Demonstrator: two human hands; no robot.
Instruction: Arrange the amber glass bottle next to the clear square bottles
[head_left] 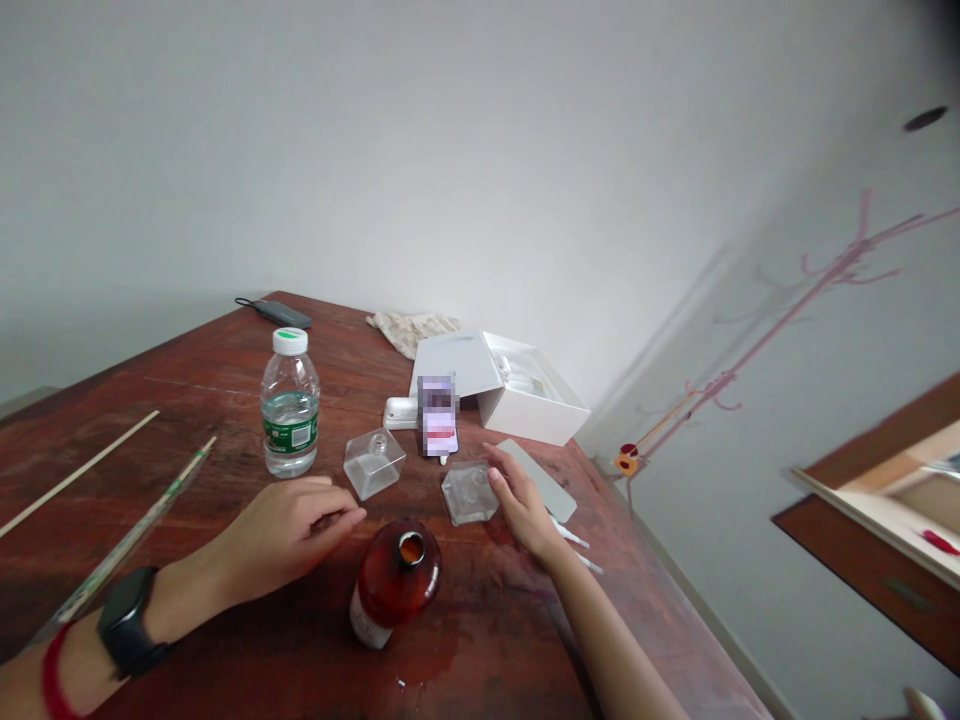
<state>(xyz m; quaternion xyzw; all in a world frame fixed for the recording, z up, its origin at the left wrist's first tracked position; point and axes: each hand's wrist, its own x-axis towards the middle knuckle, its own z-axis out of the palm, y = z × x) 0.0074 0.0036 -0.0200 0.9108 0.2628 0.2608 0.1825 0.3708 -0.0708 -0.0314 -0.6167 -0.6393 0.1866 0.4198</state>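
Observation:
My left hand (296, 525) is held over the table with its fingers curled in. Whatever may be inside them is hidden. Right of it stands an uncapped amber bottle (397, 580) with a pale label low on its side. My right hand (525, 510) is open, thumb and fingers apart, at the right side of a clear square glass bottle (466, 495). Whether the fingertips touch the glass I cannot tell. A second clear square bottle (373, 465) stands to the left, beyond my left hand's fingertips.
A water bottle (291, 410) with a white cap stands at left. Sticks (82, 470) lie near the left edge. Farther back are a phone (439, 415), a white case (400, 413), a white box (532, 405) and a cloth (412, 328). A grey flat plate (544, 480) lies beyond my right hand.

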